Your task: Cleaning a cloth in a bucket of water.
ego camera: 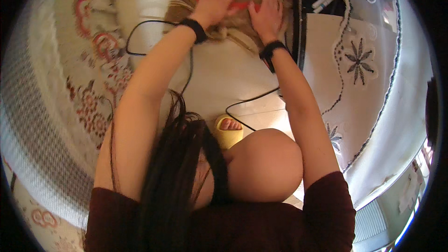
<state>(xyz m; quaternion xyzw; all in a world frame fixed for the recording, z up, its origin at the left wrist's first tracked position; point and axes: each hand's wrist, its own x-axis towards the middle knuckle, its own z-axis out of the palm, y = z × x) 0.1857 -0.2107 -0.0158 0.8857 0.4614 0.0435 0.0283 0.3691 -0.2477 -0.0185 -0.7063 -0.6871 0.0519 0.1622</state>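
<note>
Brown striped fabric with red parts (pixel 241 36) lies on the pale floor at the top middle. My left hand (pixel 212 5) rests palm down on or just over it, fingers spread. To its right, my right hand (pixel 267 15) is also palm down at the fabric, fingers straight and thumb apart. Neither hand grips anything that I can see. Both wrists wear black bands, with a thin black cable (pixel 191 66) by the left one and another cable (pixel 245 102) under the right forearm. Whether the fabric is one piece or folded is hard to tell.
A floral cloth (pixel 105 47) hangs along the left. On the right are a dark frame edge (pixel 300 35), white marker-like sticks (pixel 323 1) and a sheer embroidered cloth (pixel 358 61). A yellow slipper (pixel 229 136) with a foot in it is below, beside a bare knee.
</note>
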